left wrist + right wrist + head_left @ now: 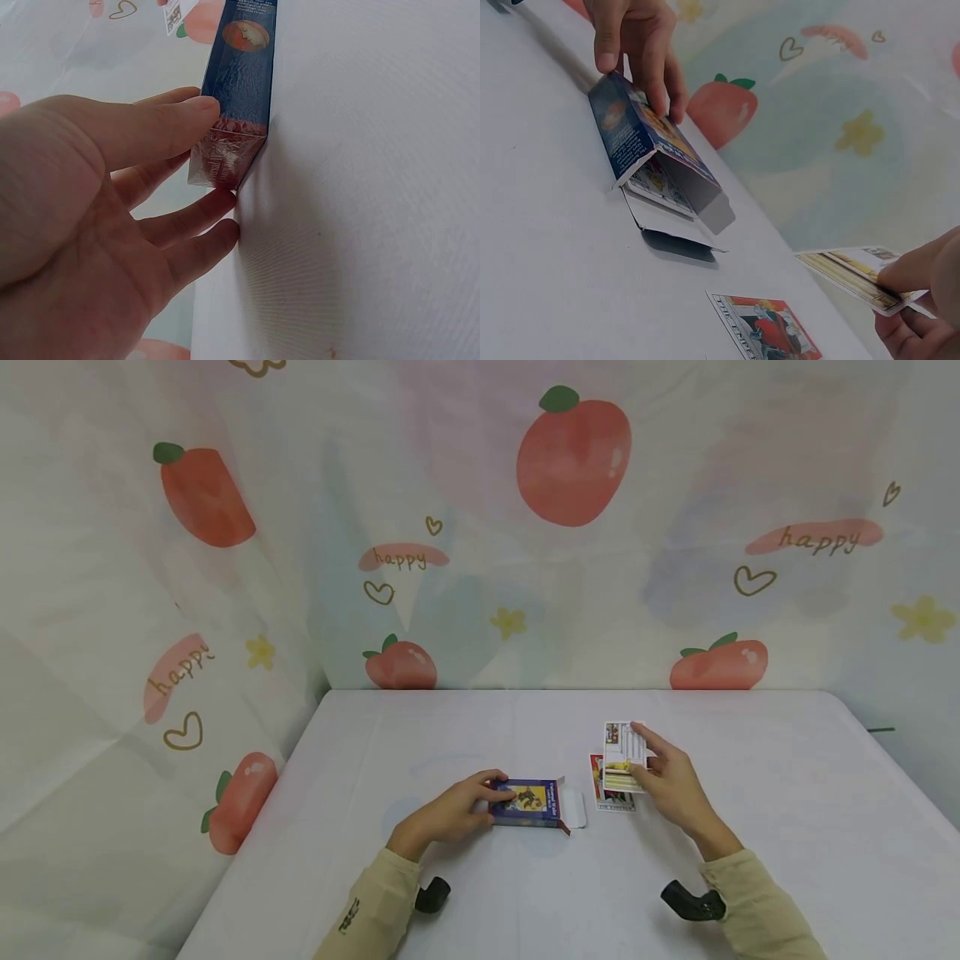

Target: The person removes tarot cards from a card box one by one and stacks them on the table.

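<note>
My left hand [456,806] grips the closed end of a dark blue tarot card box [536,800] lying on the table. In the left wrist view, its thumb lies along the box's narrow side. The box's right end is open with its flap [671,232] folded out, and cards [660,187] show inside. My right hand [673,785] pinches a pale card with yellow stripes [622,745] between thumb and fingers. Under it lies a face-up tarot card with a red picture [769,330], marked "THE EMPER…", partly overlapped in the head view.
A white cloth covers the table [360,760]. Behind it and on the left hangs a printed curtain [465,460] with fruit and "happy" motifs. Black curved pieces [693,902] stick out by both sleeves.
</note>
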The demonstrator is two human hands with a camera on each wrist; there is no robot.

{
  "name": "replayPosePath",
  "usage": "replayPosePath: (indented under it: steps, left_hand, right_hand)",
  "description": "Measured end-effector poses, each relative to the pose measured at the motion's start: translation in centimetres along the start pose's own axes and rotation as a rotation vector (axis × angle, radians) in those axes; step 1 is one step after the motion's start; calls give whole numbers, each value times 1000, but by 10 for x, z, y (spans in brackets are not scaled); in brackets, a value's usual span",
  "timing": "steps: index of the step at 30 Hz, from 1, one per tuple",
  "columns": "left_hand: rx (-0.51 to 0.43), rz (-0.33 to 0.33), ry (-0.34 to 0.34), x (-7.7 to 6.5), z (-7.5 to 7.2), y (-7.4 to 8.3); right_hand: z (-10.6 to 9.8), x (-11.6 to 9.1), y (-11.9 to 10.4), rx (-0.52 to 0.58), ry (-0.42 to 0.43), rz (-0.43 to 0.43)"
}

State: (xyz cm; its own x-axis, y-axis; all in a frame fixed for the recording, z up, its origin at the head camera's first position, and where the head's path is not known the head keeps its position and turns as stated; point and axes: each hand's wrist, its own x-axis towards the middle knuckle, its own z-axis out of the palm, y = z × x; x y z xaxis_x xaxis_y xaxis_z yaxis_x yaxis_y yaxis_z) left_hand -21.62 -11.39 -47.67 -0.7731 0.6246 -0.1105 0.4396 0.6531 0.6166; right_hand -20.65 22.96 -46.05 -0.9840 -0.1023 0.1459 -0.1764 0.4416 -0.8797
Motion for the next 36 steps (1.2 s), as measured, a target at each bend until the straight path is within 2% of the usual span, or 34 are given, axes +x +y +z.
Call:
replayPosePath:
  steps: [11,21,31,36]
  left_hand:
    - [8,-8,2,1,1,-1]
    - [6,-5,2,1,0,-1]
    - [8,-5,0,1,0,1]
    - [7,3,-1,1,0,1]
  right_hand:
    - [0,1,8,-19,-42,82]
    - [7,1,18,-100,-51,57]
    - [13,0,29,-277,-38,91]
    - [17,-1,34,-354,-9,54]
